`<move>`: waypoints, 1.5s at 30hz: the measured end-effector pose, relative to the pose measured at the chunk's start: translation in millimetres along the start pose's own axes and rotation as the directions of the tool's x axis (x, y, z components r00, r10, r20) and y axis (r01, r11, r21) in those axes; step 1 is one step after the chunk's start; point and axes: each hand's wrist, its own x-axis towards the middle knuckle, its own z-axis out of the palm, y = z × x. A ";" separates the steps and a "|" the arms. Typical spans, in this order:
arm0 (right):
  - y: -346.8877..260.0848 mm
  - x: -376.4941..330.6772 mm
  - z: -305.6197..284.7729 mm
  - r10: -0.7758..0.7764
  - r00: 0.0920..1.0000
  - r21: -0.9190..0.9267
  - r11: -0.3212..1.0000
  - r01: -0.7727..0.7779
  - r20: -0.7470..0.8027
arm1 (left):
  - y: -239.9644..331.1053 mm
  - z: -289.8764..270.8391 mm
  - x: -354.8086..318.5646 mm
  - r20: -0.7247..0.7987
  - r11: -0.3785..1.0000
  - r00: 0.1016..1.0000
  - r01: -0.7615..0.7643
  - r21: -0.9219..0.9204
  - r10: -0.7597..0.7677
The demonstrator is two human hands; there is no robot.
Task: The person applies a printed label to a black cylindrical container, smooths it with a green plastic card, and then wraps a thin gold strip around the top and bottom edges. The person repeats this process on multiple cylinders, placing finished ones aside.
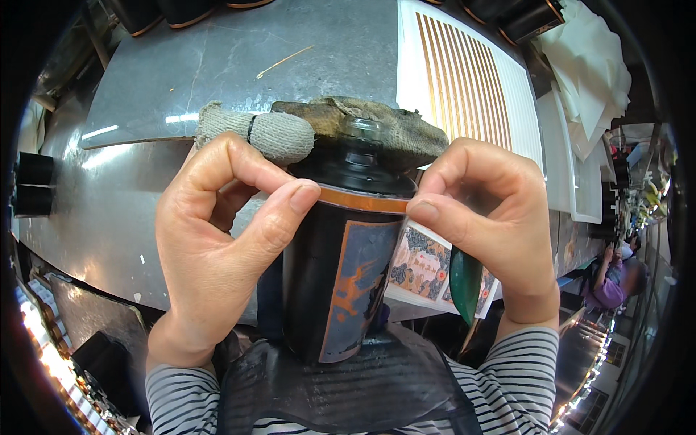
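A black cylindrical container (308, 275) with a glossy narrow neck leans in front of me, its lower end near my apron. Its side carries a dark panel (362, 290) with an orange pattern. A thin copper-coloured strip (362, 200) runs across the container just below its shoulder. My left hand (225, 217) pinches the strip's left end between thumb and index finger. At the right end, my right hand (486, 210) does likewise, thumb against the container's edge. Behind the neck lies a worn, rough cloth (406, 130). Next to my left hand is a tool handle (279, 136) wrapped in grey knit.
A white sheet of copper-coloured strips (464, 80) lies on the grey table (217, 65) at the far right. Printed sheets (417, 272) and a green, leaf-shaped blade (465, 286) are near my right hand. Dark containers (533, 18) stand along the far edge. A person in purple (612, 286) sits far right.
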 end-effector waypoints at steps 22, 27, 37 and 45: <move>-6.3 2.7 1.4 -0.026 1.000 -0.177 0.984 0.025 -0.005 | -14.3 13.5 4.0 0.050 0.937 0.998 -0.005 -0.350 0.024; -7.2 2.9 3.0 0.033 0.999 -0.163 0.986 -0.033 -0.004 | -26.9 8.5 5.4 0.079 0.905 0.997 0.011 -0.425 0.025; -1.7 2.9 -1.3 -0.040 0.999 -0.180 0.983 0.043 0.021 | -7.2 6.8 -33.7 0.305 0.744 0.849 -0.526 0.412 0.432; -2.4 1.1 0.9 0.025 0.999 -0.142 0.990 -0.019 0.041 | -19.9 20.9 -46.7 0.029 0.958 0.999 0.023 -0.287 -0.016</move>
